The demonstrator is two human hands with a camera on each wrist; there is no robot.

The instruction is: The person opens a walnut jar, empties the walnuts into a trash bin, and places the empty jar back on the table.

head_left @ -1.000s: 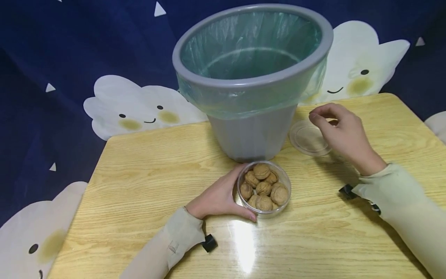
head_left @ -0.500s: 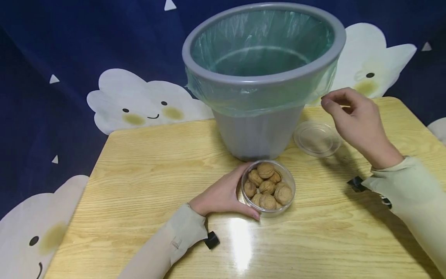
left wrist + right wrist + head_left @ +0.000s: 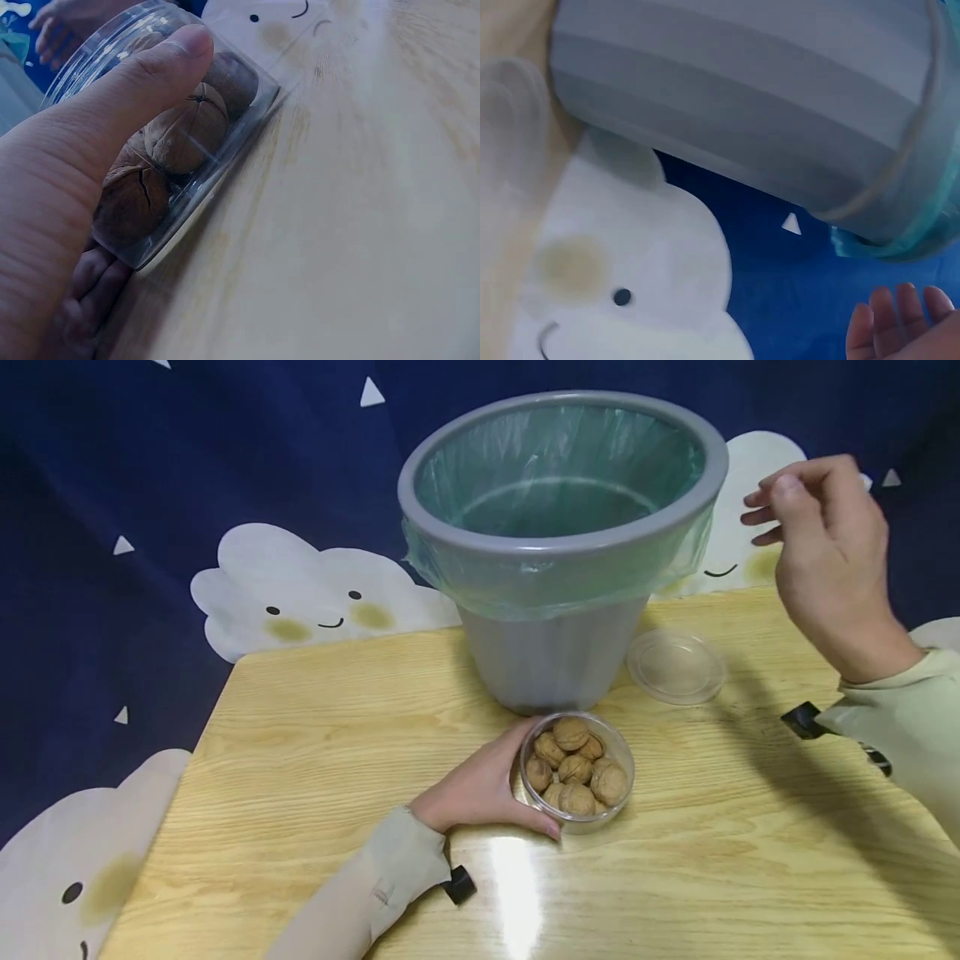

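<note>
My left hand (image 3: 483, 783) grips a clear round plastic tub (image 3: 628, 760) standing on the table. In the left wrist view the thumb (image 3: 150, 75) lies across the tub's side, and other fingers show beneath it. Several whole brown walnuts (image 3: 576, 768) fill the tub; some show cracks or seams in the left wrist view. My right hand (image 3: 836, 552) is raised in the air, right of a grey bin (image 3: 543, 652). Its fingers are loosely bent and apart, with nothing visible between them. In the right wrist view its fingertips (image 3: 885, 322) appear at the lower right corner.
The bin, lined with a green plastic bag (image 3: 555, 577), stands behind the tub. A clear round lid (image 3: 677, 667) lies flat right of the bin. The wooden table (image 3: 315, 735) ends at a dark blue curtain (image 3: 300, 443) printed with white clouds.
My right hand has risen from beside the lid, up and to the right, and its pinched fingers have spread. My left hand keeps its grip on the tub.
</note>
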